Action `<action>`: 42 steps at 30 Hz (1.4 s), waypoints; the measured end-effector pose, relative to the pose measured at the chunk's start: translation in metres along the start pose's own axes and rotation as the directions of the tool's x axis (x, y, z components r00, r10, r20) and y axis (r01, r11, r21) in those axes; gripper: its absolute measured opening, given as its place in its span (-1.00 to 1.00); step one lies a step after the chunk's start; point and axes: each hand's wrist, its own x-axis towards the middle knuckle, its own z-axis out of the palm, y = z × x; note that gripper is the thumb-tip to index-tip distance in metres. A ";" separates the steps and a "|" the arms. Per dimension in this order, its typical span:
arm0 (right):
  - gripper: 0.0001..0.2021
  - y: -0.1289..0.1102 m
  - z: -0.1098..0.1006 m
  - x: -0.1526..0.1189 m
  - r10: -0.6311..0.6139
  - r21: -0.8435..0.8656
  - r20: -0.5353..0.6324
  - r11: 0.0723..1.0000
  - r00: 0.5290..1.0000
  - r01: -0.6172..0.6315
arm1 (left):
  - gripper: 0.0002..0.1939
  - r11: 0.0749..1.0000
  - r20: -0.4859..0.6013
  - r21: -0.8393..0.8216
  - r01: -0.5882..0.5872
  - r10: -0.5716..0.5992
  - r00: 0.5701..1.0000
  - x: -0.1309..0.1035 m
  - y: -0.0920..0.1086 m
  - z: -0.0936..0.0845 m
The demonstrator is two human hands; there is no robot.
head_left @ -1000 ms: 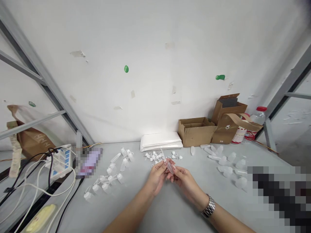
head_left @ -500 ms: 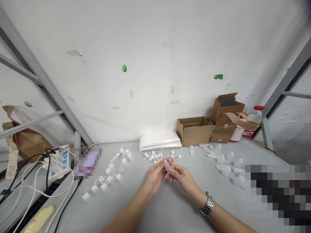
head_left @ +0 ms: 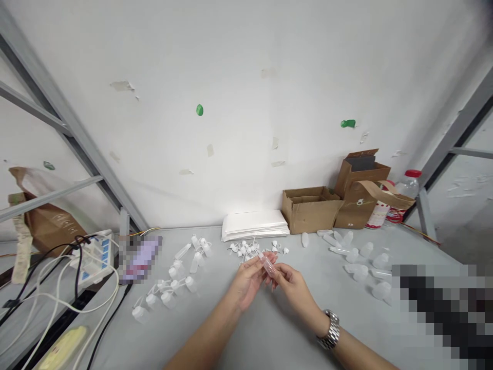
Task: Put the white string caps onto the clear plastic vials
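Observation:
A small translucent plastic bottle (head_left: 268,266) is held between both hands over the middle of the table. My left hand (head_left: 248,280) pinches its upper end, where a cap cannot be made out. With thumb and fingers, my right hand (head_left: 288,282) grips the lower end; a metal watch is on that wrist. Just beyond the fingers lies a pile of small white caps with loops (head_left: 242,248). Off to the left stand and lie several capped bottles (head_left: 175,285). On the right are several clear bottles without visible caps (head_left: 360,272).
A stack of white sheets (head_left: 254,225) lies against the wall, beside an open cardboard box (head_left: 311,210). Further right are a brown paper bag (head_left: 356,200) and a red-lidded jar (head_left: 410,182). Cables and a power strip (head_left: 96,259) crowd the left, near a yellow object (head_left: 63,349).
The bottle is tilted a little differently between my fingers, and my right hand has shifted slightly down along it. The whole view has moved a little.

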 end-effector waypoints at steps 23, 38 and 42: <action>-0.56 -0.005 -0.002 0.003 0.126 0.137 0.005 0.983 0.992 -0.126 | -0.70 0.998 -0.092 0.029 -0.047 0.050 0.995 0.003 -0.008 -0.002; -0.53 -0.001 0.002 -0.001 0.087 0.097 -0.069 0.992 0.994 -0.080 | -0.68 0.999 0.016 0.038 -0.002 0.001 1.000 0.003 -0.007 -0.002; -0.56 -0.004 -0.001 -0.001 0.091 0.068 -0.071 0.994 0.993 -0.087 | -0.65 0.978 0.118 0.209 0.004 -0.029 0.993 0.002 0.007 -0.005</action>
